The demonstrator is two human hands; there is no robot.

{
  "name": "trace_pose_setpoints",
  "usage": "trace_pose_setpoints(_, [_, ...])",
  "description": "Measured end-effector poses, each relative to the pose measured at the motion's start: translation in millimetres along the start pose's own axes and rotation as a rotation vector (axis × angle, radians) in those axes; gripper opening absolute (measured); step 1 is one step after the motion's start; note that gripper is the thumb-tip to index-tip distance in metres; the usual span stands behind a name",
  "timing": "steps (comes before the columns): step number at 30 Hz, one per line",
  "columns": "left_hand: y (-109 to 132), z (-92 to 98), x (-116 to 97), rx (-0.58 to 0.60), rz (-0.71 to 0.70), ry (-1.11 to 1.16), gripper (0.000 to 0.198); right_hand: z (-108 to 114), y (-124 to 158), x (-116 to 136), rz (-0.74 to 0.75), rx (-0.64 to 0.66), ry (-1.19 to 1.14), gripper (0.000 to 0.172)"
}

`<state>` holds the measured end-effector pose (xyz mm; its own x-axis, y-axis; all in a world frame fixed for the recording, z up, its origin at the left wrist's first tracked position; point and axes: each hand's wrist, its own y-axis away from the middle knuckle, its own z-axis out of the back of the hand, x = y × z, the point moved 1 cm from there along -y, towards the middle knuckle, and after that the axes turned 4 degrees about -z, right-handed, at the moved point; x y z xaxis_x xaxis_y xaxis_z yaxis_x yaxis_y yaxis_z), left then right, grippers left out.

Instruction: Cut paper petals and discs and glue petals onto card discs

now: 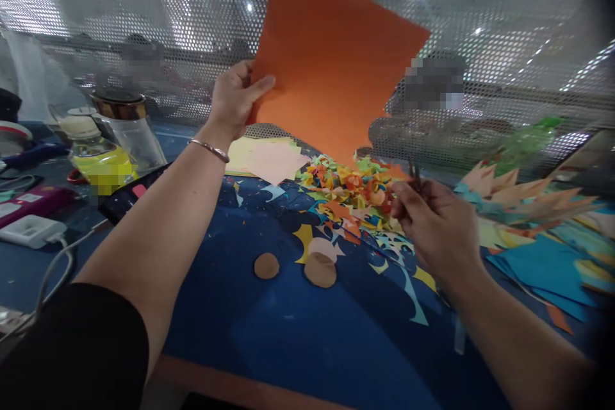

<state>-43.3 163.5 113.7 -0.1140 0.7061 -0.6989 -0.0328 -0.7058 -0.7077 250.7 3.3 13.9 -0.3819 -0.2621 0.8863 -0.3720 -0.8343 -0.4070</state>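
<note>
My left hand (236,99) is raised and pinches the left edge of a large orange paper sheet (331,57), holding it upright above the table. My right hand (432,224) is lower and to the right, fingers closed around a thin dark tool (416,178) that looks like small scissors, its tip pointing up. Between the hands lies a heap of small colourful folded paper pieces (353,189). Two brown paper discs (293,267) lie on the blue table (288,333) in front.
Pale yellow and pink sheets (269,157) lie behind the heap. Stacked blue and orange cut paper (538,230) fills the right side. At left stand a glass jar (127,125), a yellow bottle (98,163), a white charger with cable (31,230). A perforated screen (504,25) closes the back.
</note>
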Motion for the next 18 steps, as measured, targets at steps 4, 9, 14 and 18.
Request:
trace_pose_setpoints(4, [9.2,-1.8,-2.8,0.041,0.051,0.023,0.031,0.0,-1.7,4.9,-0.063,-0.05,-0.146,0.029])
trace_pose_setpoints(9, [15.9,-6.5,-7.1,0.14,0.086,0.101,0.041,-3.4,2.1,10.8,-0.102,0.007,-0.23,0.032])
trace_pose_setpoints(14, [24.3,-23.2,-8.6,0.236,0.153,0.175,0.039,-6.6,7.5,9.6,-0.119,0.058,-0.262,0.037])
trace_pose_setpoints(18, [28.4,-35.9,-7.3,0.267,0.209,0.224,0.044,-8.7,10.2,8.2,-0.14,0.101,-0.266,0.037])
